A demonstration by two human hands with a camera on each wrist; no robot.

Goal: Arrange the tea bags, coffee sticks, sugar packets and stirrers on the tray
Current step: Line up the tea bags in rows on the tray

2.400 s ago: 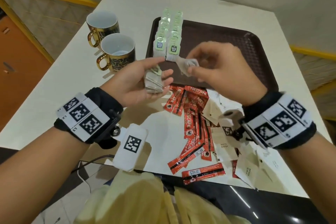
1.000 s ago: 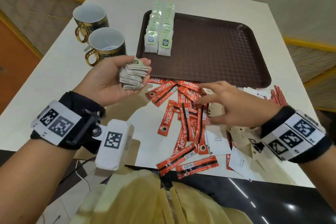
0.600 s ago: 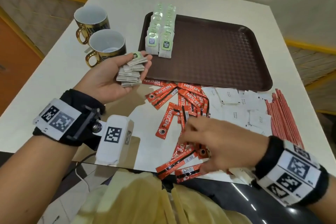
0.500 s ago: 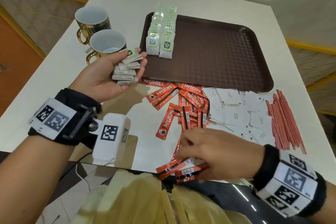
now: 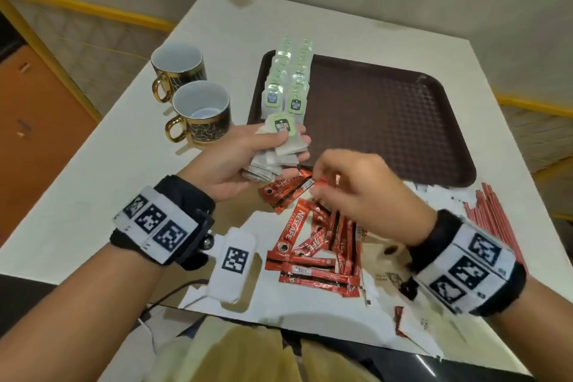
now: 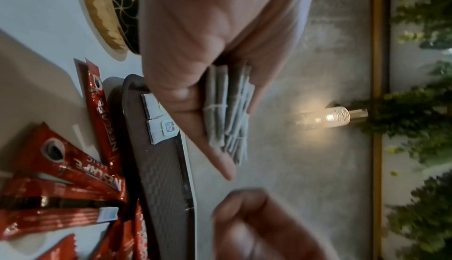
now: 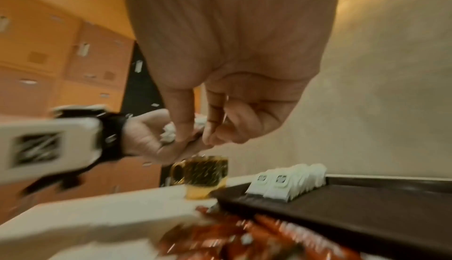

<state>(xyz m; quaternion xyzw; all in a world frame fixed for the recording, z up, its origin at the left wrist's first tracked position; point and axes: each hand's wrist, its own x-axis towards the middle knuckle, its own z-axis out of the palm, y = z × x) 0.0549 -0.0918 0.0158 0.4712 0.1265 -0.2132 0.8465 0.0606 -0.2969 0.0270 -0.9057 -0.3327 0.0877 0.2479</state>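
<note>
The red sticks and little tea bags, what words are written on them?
"NESCAFE CLASSIC": on the red foil coffee sticks loose on the white table.
Green paper tea bag tags: white print, too blurred to read.
White paper sugar packets: print too small to read.
Square black-and-white wrist markers: patterns, no words.

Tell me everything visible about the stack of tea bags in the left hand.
The stack of tea bags is a fanned bundle of flat, pale grey-white paper sachets, edges uneven. The top one carries a green tag with a dark label and sits skewed. The left hand grips the stack, thumb on one side and fingers on the other, holding it above the table at the tray's near left corner. The left wrist view shows white strings wrapped around some sachets.
</note>
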